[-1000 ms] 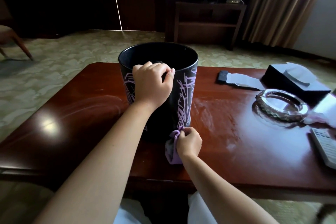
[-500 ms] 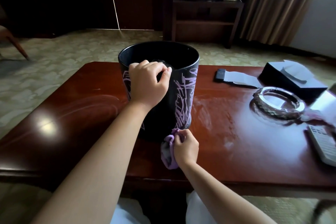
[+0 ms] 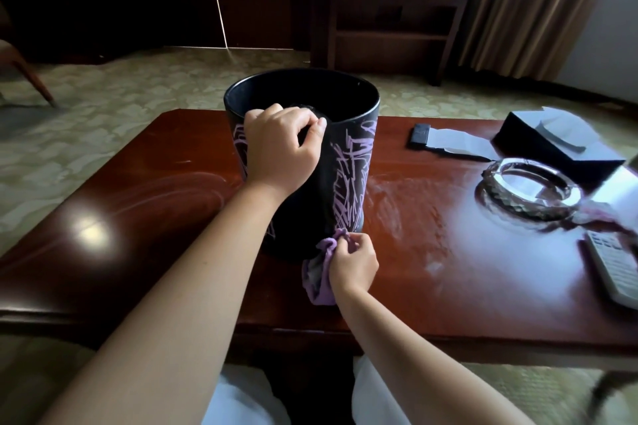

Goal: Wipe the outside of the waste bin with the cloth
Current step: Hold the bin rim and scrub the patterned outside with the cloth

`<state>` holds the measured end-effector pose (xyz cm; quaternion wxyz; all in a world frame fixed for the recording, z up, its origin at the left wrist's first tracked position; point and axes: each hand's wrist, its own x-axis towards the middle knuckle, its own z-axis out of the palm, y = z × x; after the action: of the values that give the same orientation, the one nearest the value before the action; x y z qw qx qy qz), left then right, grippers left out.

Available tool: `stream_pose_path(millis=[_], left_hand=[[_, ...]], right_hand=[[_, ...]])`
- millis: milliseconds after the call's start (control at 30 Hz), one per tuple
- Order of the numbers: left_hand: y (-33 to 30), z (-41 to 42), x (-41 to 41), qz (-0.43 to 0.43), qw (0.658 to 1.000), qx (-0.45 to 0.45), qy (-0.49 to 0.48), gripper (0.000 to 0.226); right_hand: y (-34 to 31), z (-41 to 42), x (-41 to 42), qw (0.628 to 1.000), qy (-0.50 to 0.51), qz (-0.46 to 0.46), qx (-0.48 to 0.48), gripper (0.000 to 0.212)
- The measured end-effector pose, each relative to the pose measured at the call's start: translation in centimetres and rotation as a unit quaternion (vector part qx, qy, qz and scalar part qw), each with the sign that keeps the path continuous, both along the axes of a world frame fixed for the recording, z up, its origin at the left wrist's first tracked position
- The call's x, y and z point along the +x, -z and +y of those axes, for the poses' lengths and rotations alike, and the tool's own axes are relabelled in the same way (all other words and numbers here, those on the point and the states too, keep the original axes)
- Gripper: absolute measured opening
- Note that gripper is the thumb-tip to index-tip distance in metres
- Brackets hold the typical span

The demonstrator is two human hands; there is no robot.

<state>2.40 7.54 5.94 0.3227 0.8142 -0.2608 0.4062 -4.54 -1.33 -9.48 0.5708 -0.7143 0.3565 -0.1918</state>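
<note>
Left hand (image 3: 281, 148) grips bin (image 3: 348, 162) rim; right hand (image 3: 352, 262) pinches cloth (image 3: 319, 278) at base.

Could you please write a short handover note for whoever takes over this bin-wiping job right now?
Left hand: closed over the near rim of the black waste bin with purple scribbles, steadying it.
Right hand: closed on the bunched purple cloth, pressed against the bin's base on the near side.
The bin stands upright on the glossy red-brown wooden table.
Done: how much of the wall is already wiped cannot be told from this view.
Left: work the cloth up and around the outside, turning the bin to reach the far side.
</note>
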Motion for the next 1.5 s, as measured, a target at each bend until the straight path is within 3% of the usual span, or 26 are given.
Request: stream_pose_path(millis=[100, 267, 400, 567, 733, 833, 933, 1033, 1100, 1267, 1500], left_hand=[[0.1, -0.2, 0.0, -0.006, 1.0, -0.002, -0.003, 0.032], [-0.1, 0.0, 0.0, -0.006, 1.0, 0.003, -0.001, 0.032], [0.1, -0.2, 0.0, -0.014, 1.0, -0.001, -0.003, 0.032], [0.1, 0.0, 0.1, -0.008, 1.0, 0.003, -0.001, 0.03], [0.2, -0.2, 0.1, -0.012, 1.0, -0.003, -0.003, 0.03], [0.0, -0.1, 0.0, -0.011, 1.0, 0.001, -0.001, 0.029], [-0.1, -0.1, -0.1, -0.007, 1.0, 0.004, 0.003, 0.028], [0.1, -0.2, 0.0, -0.012, 1.0, 0.004, -0.006, 0.029], [0.2, -0.3, 0.0, -0.014, 1.0, 0.001, -0.009, 0.029], [0.0, 0.0, -0.1, -0.01, 1.0, 0.003, 0.003, 0.03], [0.2, -0.2, 0.1, -0.02, 1.0, -0.001, -0.008, 0.03]], right_hand=[[0.3, -0.1, -0.5, 0.997, -0.061, -0.016, -0.034, 0.004], [-0.2, -1.1, 0.6, 1.0, 0.006, -0.008, 0.004, 0.01], [-0.2, -0.4, -0.4, 0.996, -0.059, -0.053, -0.046, 0.005], [-1.0, -1.6, 1.0, 0.999, 0.027, -0.022, 0.017, 0.008], [-0.7, -1.3, -0.5, 0.996, -0.052, -0.058, -0.04, 0.01], [-0.9, -1.9, 0.4, 0.999, -0.017, -0.028, -0.021, 0.005], [-1.0, -2.5, 1.3, 1.0, 0.016, -0.01, -0.012, 0.012], [-0.7, -1.4, 0.1, 0.997, -0.037, -0.05, -0.041, 0.004], [-0.3, -0.7, -0.7, 0.993, -0.073, -0.071, -0.06, 0.011], [-1.1, -2.1, 1.0, 0.999, 0.014, -0.028, -0.01, 0.005], [0.2, 0.3, -0.4, 0.989, -0.057, -0.114, -0.072, 0.013]])
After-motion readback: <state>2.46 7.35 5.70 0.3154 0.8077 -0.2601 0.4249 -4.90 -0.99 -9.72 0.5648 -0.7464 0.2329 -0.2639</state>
